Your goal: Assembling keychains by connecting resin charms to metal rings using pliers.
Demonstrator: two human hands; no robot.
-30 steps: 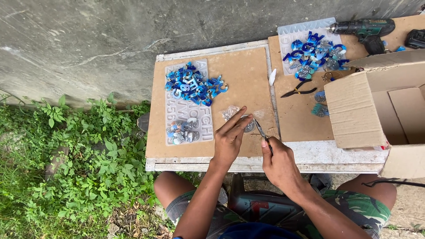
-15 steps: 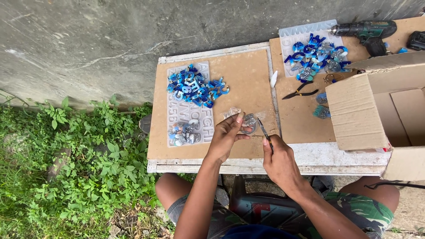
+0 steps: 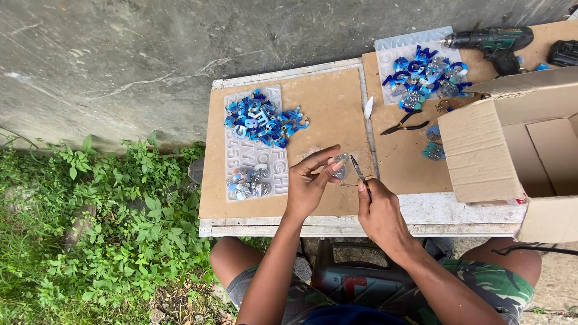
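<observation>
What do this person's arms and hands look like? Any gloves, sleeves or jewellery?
Both arms are bare from the wrist up as far as the view shows: no sleeves in sight. The left hand and the right hand wear no gloves, and no watch, ring or bracelet shows on either. The only clothing visible is camouflage-patterned shorts in green and grey over the lap.

Outdoors, in flat daylight. Weathered white-painted wooden table [image 3: 361,221] topped with brown hardboard sheets [image 3: 328,108]. Beyond the table, rough grey concrete ground [image 3: 120,54], cracked. Left of the table, leafy green weeds [image 3: 90,229].
</observation>
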